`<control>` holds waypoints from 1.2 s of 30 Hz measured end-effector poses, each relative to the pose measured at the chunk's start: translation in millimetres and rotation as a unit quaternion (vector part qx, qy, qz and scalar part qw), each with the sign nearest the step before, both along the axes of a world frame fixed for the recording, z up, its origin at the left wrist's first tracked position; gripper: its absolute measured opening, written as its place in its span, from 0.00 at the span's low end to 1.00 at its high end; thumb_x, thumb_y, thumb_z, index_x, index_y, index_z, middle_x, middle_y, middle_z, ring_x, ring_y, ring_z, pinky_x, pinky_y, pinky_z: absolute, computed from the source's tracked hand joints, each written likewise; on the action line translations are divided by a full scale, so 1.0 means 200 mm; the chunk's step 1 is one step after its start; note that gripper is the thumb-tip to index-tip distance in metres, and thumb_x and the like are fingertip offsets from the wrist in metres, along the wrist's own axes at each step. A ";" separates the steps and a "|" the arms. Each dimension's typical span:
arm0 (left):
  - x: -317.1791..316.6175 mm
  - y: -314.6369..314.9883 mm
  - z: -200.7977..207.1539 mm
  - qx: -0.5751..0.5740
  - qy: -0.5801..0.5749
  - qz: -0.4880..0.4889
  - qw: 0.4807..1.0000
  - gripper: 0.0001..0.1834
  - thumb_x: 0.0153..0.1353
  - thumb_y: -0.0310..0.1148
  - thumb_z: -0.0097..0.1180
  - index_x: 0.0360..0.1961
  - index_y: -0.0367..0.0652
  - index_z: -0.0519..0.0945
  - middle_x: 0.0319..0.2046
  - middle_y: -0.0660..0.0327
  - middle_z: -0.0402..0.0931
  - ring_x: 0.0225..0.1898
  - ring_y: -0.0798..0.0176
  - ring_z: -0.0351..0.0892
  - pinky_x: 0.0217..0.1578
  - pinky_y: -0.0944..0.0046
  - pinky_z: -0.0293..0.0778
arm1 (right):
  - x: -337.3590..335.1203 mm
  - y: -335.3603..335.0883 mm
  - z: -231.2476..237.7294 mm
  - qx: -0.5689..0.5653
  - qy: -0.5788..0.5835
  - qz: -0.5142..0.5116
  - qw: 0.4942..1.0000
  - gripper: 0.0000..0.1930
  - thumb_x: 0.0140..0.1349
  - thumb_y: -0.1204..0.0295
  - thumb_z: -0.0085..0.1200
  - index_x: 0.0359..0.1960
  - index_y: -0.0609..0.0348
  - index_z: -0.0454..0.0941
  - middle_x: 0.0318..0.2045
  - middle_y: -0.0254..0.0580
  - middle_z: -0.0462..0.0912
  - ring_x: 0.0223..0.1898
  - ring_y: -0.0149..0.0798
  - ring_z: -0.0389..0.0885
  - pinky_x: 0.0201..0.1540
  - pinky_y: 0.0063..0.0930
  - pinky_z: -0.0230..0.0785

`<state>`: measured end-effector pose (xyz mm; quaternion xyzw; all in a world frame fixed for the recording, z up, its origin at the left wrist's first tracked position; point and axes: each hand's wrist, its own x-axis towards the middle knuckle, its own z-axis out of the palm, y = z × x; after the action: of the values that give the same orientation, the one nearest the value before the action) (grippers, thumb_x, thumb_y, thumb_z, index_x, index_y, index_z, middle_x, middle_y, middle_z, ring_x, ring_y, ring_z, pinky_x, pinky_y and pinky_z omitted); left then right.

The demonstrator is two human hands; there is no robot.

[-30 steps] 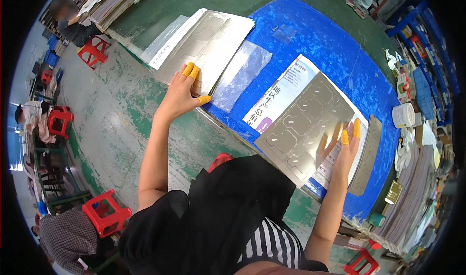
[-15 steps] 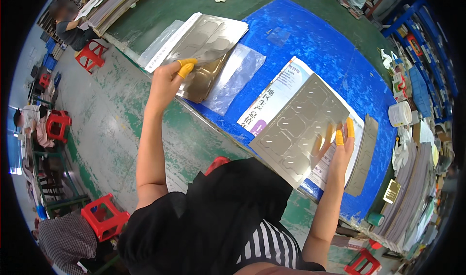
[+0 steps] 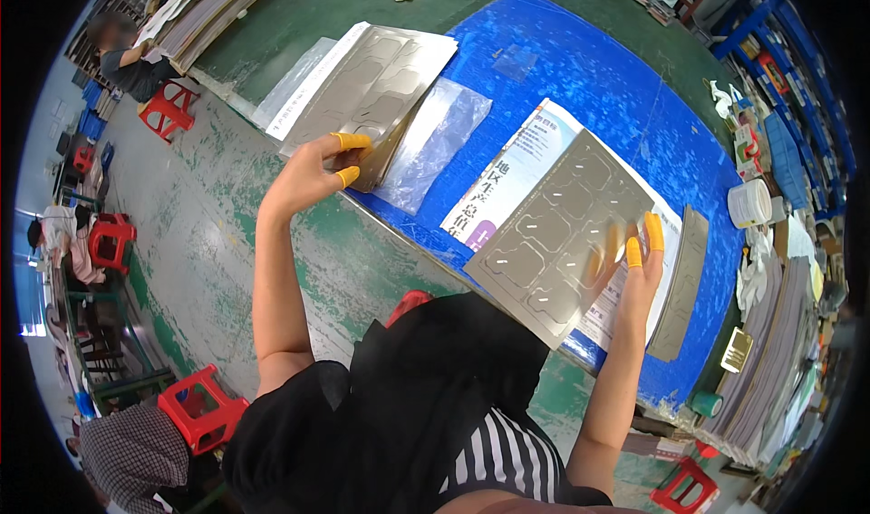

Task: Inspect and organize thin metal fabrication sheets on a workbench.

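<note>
Left hand (image 3: 313,171): pinching grey sheet stack (image 3: 376,83) edge | right hand (image 3: 640,265): gripping punched grey metal sheet (image 3: 562,233) | surface: blue table (image 3: 589,70)

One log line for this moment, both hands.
left hand: pinching metal sheet stack | right hand: holding grey metal sheet | blue table

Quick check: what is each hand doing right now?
Left hand: pinching the edge of a metal sheet stack.
Right hand: gripping a punched metal sheet.
</note>
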<state>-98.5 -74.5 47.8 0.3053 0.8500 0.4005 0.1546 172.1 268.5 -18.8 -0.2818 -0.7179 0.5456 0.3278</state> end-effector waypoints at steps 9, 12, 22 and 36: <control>0.00 -0.02 -0.17 0.097 0.045 0.039 0.993 0.16 0.48 0.20 0.49 0.42 0.33 0.74 0.37 0.55 0.75 0.41 0.64 0.75 0.45 0.68 0.67 | -0.01 0.00 -0.02 0.019 0.000 0.006 1.000 0.25 0.55 0.86 0.38 0.57 0.61 0.57 0.59 0.41 0.58 0.61 0.36 0.56 0.62 0.30 0.47; -0.05 -0.05 -0.19 0.047 0.187 0.048 0.980 0.12 0.51 0.20 0.47 0.38 0.33 0.76 0.33 0.53 0.77 0.33 0.64 0.77 0.35 0.68 0.69 | 0.00 0.00 -0.02 0.034 -0.012 0.008 0.999 0.24 0.56 0.84 0.41 0.57 0.61 0.59 0.59 0.41 0.58 0.61 0.36 0.56 0.61 0.30 0.48; 0.06 0.23 0.10 0.523 0.299 0.227 0.765 0.11 0.63 0.31 0.43 0.41 0.35 0.72 0.28 0.61 0.76 0.26 0.71 0.74 0.25 0.73 0.69 | -0.01 -0.01 0.01 0.062 0.028 -0.003 0.998 0.19 0.58 0.77 0.45 0.53 0.58 0.66 0.57 0.43 0.62 0.57 0.38 0.61 0.58 0.29 0.53; 0.44 0.53 -0.23 0.523 -0.311 0.143 0.781 0.14 0.64 0.28 0.35 0.47 0.33 0.68 0.43 0.57 0.71 0.46 0.64 0.72 0.46 0.67 0.70 | -0.01 -0.02 0.05 -0.328 0.237 0.050 0.913 0.20 0.62 0.74 0.42 0.56 0.58 0.57 0.40 0.38 0.75 0.38 0.31 0.77 0.37 0.24 0.74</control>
<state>-10.3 31.0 2.5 0.0731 0.4499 0.8741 0.1680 170.5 263.9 -9.0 -0.2000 -0.4134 0.8165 0.3499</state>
